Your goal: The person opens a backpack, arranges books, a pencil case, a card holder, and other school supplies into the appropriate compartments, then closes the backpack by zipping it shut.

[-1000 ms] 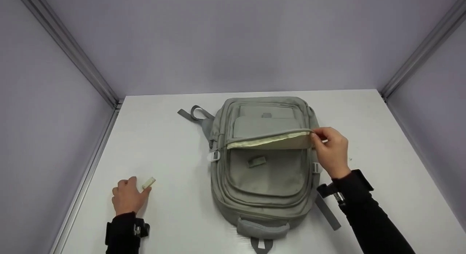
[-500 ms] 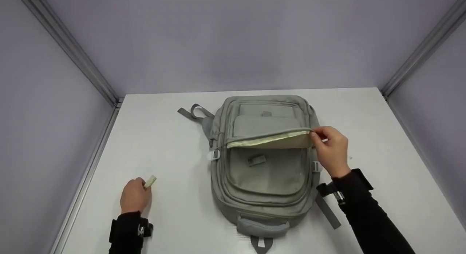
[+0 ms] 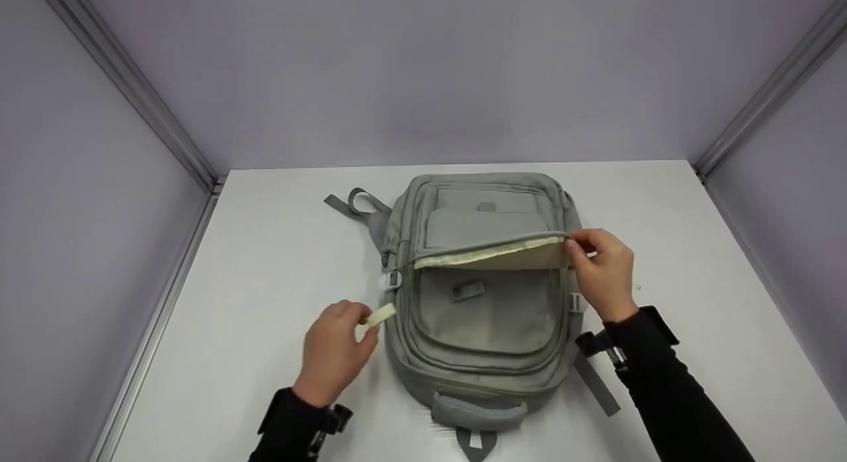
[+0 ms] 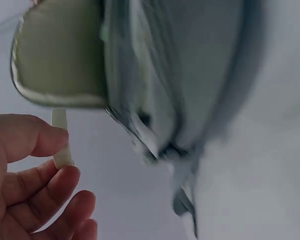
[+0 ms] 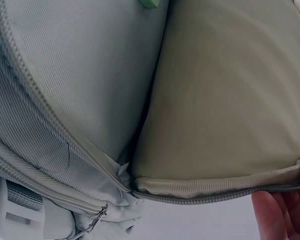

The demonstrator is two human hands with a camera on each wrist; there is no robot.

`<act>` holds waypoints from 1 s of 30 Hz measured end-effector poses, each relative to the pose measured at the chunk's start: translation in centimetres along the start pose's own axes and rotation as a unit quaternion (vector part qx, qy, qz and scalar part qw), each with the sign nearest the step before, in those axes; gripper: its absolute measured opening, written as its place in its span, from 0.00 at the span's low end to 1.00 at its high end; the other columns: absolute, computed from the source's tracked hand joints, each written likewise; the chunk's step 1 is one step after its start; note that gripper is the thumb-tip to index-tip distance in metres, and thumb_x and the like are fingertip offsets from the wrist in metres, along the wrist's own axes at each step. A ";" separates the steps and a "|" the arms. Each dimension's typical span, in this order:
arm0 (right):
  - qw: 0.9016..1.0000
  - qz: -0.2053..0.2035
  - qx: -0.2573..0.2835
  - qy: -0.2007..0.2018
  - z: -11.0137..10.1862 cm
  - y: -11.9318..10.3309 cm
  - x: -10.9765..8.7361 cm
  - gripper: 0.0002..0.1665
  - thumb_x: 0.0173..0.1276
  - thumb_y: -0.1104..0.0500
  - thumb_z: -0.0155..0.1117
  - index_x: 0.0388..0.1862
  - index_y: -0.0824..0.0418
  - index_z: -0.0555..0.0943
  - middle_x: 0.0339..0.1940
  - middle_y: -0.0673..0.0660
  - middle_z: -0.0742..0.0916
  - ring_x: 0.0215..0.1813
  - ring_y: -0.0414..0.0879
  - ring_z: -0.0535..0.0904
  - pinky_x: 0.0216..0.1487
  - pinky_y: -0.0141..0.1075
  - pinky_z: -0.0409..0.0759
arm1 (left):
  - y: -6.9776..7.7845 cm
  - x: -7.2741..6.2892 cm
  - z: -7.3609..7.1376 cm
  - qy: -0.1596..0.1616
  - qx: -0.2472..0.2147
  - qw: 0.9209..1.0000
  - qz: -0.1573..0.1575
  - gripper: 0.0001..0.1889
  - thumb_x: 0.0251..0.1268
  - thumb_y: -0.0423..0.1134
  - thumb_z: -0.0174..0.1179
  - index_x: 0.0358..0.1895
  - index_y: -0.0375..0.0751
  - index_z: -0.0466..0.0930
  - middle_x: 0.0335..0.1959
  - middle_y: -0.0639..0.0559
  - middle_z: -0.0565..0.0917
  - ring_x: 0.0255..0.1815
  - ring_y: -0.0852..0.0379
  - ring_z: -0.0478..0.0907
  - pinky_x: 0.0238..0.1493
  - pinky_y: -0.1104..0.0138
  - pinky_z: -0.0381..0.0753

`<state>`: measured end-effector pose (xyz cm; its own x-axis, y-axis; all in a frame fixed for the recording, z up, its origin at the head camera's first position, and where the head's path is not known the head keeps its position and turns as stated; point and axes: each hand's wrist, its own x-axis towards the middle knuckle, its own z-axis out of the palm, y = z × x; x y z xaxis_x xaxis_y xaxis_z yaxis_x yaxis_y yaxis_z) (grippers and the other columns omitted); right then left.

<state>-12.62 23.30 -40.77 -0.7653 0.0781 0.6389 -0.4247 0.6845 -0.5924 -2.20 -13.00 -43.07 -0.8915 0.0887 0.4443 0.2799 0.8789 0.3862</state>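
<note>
A grey-green backpack (image 3: 486,376) lies on its back on the white table, its front pocket unzipped. My right hand (image 3: 603,273) pinches the zipped edge of the pocket flap (image 3: 523,255) and holds it up, showing the beige lining (image 5: 224,100). At the pack's left side, my left hand (image 3: 336,346) pinches a small pale cream bar (image 3: 381,314) between thumb and fingers. In the left wrist view the cream bar (image 4: 63,145) stands out past the thumb, the other fingers loosely bent. Inside the pocket lies a small grey-green block (image 3: 468,290).
A loose strap (image 3: 357,207) spreads from the pack's upper left, another strap (image 3: 597,386) at lower right. The carry handle (image 3: 480,412) faces the near edge. Pale walls (image 3: 450,78) enclose the table (image 3: 278,250) at the back and sides.
My left hand has closed its fingers on the cream bar, picked it up from the table and carried it right to the backpack's side. The right hand keeps holding the flap in place.
</note>
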 end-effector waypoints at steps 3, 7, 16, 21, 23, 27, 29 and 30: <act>1.000 -0.001 -0.001 -0.003 -0.1 -0.1 0.1 0.03 0.60 0.75 0.66 0.31 0.71 0.84 0.28 0.65 0.86 0.32 0.34 0.77 0.37 0.16 0.69 | 3.9 1.4 1.0 0.019 -0.015 0.997 0.079 0.10 0.48 0.33 0.74 0.31 0.42 0.81 0.27 0.52 0.81 0.28 0.56 0.78 0.29 0.65 0.78; 1.000 0.001 0.000 -0.008 -0.1 -0.3 0.1 0.03 0.61 0.74 0.66 0.32 0.70 0.84 0.28 0.65 0.86 0.32 0.32 0.77 0.36 0.15 0.68 | 8.2 3.1 2.9 -0.004 0.010 0.989 0.144 0.09 0.52 0.37 0.73 0.32 0.44 0.81 0.28 0.52 0.81 0.29 0.56 0.78 0.30 0.66 0.78; 1.000 -0.002 -0.009 -0.009 -0.3 -0.5 0.0 0.02 0.63 0.72 0.65 0.32 0.71 0.84 0.28 0.65 0.86 0.31 0.41 0.79 0.37 0.18 0.70 | 14.1 6.6 7.2 -0.150 0.108 0.970 0.155 0.05 0.68 0.42 0.63 0.40 0.47 0.86 0.33 0.53 0.85 0.31 0.57 0.80 0.26 0.71 0.74; 1.000 -0.005 -0.008 -0.011 -0.2 -0.5 -0.2 0.03 0.62 0.74 0.65 0.32 0.70 0.84 0.28 0.65 0.86 0.31 0.54 0.81 0.36 0.18 0.70 | 15.3 7.6 9.1 -0.240 0.118 0.957 0.117 0.06 0.71 0.40 0.60 0.39 0.48 0.86 0.33 0.52 0.85 0.31 0.55 0.81 0.24 0.69 0.72; 1.000 -0.005 -0.009 -0.010 -0.2 -0.5 -0.2 0.03 0.61 0.75 0.65 0.32 0.71 0.84 0.28 0.66 0.86 0.31 0.57 0.81 0.35 0.17 0.70 | 15.5 7.6 9.9 -0.250 0.133 0.952 0.114 0.06 0.70 0.40 0.61 0.37 0.49 0.87 0.33 0.52 0.85 0.30 0.56 0.80 0.24 0.69 0.74; 1.000 -0.007 -0.012 -0.007 -0.2 -0.4 -0.2 0.03 0.61 0.75 0.65 0.32 0.71 0.84 0.28 0.66 0.86 0.31 0.59 0.81 0.36 0.17 0.70 | 15.5 7.1 11.2 -0.250 0.177 0.944 0.120 0.07 0.69 0.42 0.63 0.32 0.52 0.88 0.30 0.53 0.84 0.27 0.57 0.79 0.24 0.69 0.77; 1.000 -0.009 -0.012 -0.007 -0.2 -0.3 -0.2 0.03 0.60 0.75 0.65 0.32 0.71 0.84 0.28 0.66 0.86 0.31 0.59 0.81 0.37 0.17 0.69 | 15.2 6.8 11.6 -0.243 0.191 0.943 0.122 0.08 0.69 0.44 0.63 0.30 0.53 0.88 0.29 0.54 0.83 0.27 0.58 0.79 0.24 0.69 0.77; 1.000 -0.010 -0.012 -0.008 -0.2 -0.3 -0.2 0.03 0.60 0.75 0.65 0.32 0.71 0.84 0.27 0.66 0.86 0.31 0.59 0.81 0.38 0.18 0.69 | 15.1 6.7 11.7 -0.241 0.194 0.943 0.122 0.08 0.68 0.44 0.63 0.30 0.53 0.88 0.29 0.54 0.83 0.27 0.58 0.79 0.24 0.69 0.78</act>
<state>-12.21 23.17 -40.64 -0.7642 0.0531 0.6428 -0.4289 0.7026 -0.5679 -8.09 6.38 -43.75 -0.9020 0.4309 0.0268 0.4295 0.9019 -0.0468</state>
